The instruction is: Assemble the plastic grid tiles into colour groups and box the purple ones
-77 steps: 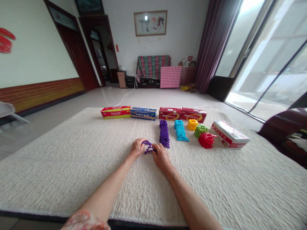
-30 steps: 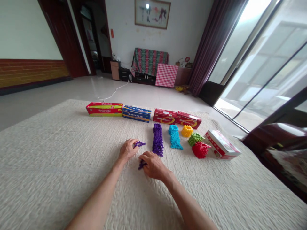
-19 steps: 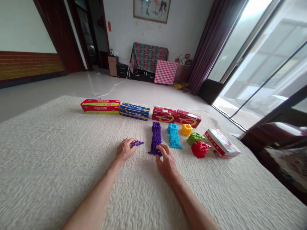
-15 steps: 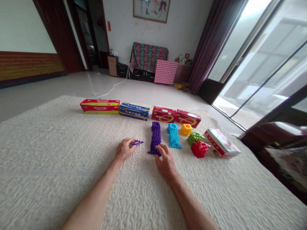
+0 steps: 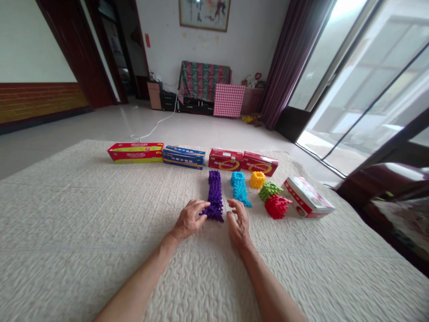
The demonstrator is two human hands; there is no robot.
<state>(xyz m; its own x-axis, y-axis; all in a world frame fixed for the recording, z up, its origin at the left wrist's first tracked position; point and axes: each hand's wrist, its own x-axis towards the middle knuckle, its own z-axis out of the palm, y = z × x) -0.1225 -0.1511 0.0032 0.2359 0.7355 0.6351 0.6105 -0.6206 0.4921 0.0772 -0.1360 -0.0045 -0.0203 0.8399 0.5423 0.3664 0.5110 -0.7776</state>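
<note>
A long row of purple interlocking pieces (image 5: 215,190) lies on the cream quilted cover (image 5: 94,223). My left hand (image 5: 188,220) has its fingers closed on a small purple piece (image 5: 208,213) held against the near end of that row. My right hand (image 5: 238,222) hovers just right of the same end, with its fingers spread and nothing in them. A shorter cyan row (image 5: 239,188) lies parallel, right of the purple one.
Yellow (image 5: 257,180), green (image 5: 269,191) and red (image 5: 277,206) piece clusters sit right of the cyan row, beside a white-and-red box (image 5: 306,196). Along the far edge stand a red-yellow box (image 5: 135,152), a blue box (image 5: 183,156) and two red boxes (image 5: 243,161). A dark chair is at the right.
My left hand carried its purple piece right to the near end of the purple row. My right hand let go of that end and opened beside it.
</note>
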